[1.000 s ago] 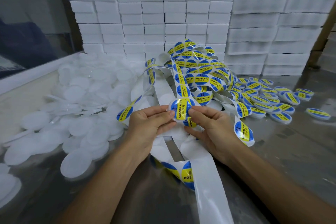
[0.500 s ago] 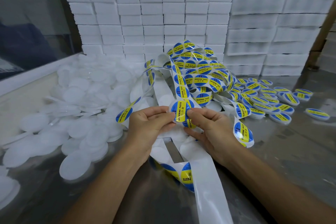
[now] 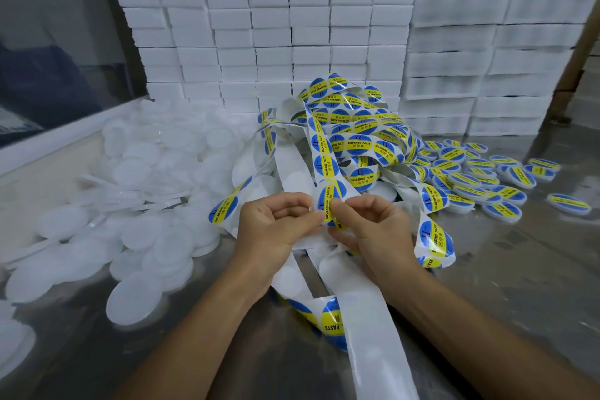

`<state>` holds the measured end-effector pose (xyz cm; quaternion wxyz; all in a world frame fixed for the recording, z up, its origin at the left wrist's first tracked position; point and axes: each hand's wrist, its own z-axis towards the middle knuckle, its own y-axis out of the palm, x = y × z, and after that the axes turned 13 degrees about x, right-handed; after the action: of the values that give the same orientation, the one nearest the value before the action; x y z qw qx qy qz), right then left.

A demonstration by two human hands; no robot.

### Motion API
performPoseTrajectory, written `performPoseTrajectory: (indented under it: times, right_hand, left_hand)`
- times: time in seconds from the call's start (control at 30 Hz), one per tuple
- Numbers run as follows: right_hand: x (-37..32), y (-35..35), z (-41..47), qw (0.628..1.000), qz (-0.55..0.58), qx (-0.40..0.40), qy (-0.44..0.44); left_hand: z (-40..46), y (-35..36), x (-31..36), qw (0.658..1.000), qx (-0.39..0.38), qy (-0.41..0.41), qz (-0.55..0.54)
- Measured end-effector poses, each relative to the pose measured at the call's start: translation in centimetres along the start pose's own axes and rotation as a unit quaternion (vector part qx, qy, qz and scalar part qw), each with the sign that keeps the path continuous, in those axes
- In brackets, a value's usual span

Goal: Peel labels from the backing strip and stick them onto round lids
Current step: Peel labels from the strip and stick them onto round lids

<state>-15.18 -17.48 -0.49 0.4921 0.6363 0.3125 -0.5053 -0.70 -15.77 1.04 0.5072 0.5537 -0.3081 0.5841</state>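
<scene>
A tangled white backing strip (image 3: 363,328) carrying round blue-and-yellow "soldering paste" labels lies heaped at the centre. My left hand (image 3: 276,230) and my right hand (image 3: 373,230) meet at one label (image 3: 328,201) on the strip. The left pinches the backing at its left edge; the right's thumb and finger pinch the label itself. Plain white round lids (image 3: 136,204) are piled on the left. Labelled lids (image 3: 480,178) lie scattered on the right.
Stacks of white foam blocks (image 3: 292,26) wall off the back. A raised white ledge (image 3: 48,146) runs along the left side. The shiny metal tabletop (image 3: 519,286) shows at front right and front left. Empty backing strip trails toward me.
Both hands stay at the same label. The fingers have closed in tighter on it and the label now stands more on edge between them.
</scene>
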Motion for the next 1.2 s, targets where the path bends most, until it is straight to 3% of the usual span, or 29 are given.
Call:
performPoseTrajectory:
  times: [0.13,0.37,0.53,0.73,0.9,1.03,1.2]
  right_hand:
    - [-0.2,0.0,-0.2,0.999,-0.001,-0.029,0.015]
    - [-0.4,-0.1,-0.5,0.992,0.036,-0.113,0.043]
    - [-0.6,-0.6,0.2,0.989,0.075,-0.104,0.078]
    - [-0.5,-0.2,-0.6,0.993,-0.017,-0.12,-0.006]
    - [-0.7,-0.2,-0.7,0.994,0.002,-0.107,0.013]
    - [-0.5,-0.2,-0.4,0.996,-0.016,-0.082,0.026]
    - [-1.0,-0.1,-1.0,0.992,-0.049,-0.118,0.012]
  left_hand:
    - [-0.2,0.2,0.2,0.995,-0.041,-0.037,-0.085]
    - [-0.1,0.3,-0.3,0.992,-0.069,-0.054,-0.093]
    - [-0.3,0.4,-0.5,0.989,-0.105,-0.066,-0.082]
    - [0.0,0.0,-0.2,0.991,-0.113,-0.035,-0.06]
    - [-0.2,-0.1,0.0,0.984,-0.17,-0.033,-0.031]
    - [-0.4,0.2,-0.1,0.986,-0.164,-0.026,-0.013]
    - [-0.3,0.2,-0.2,0.991,-0.135,-0.007,0.008]
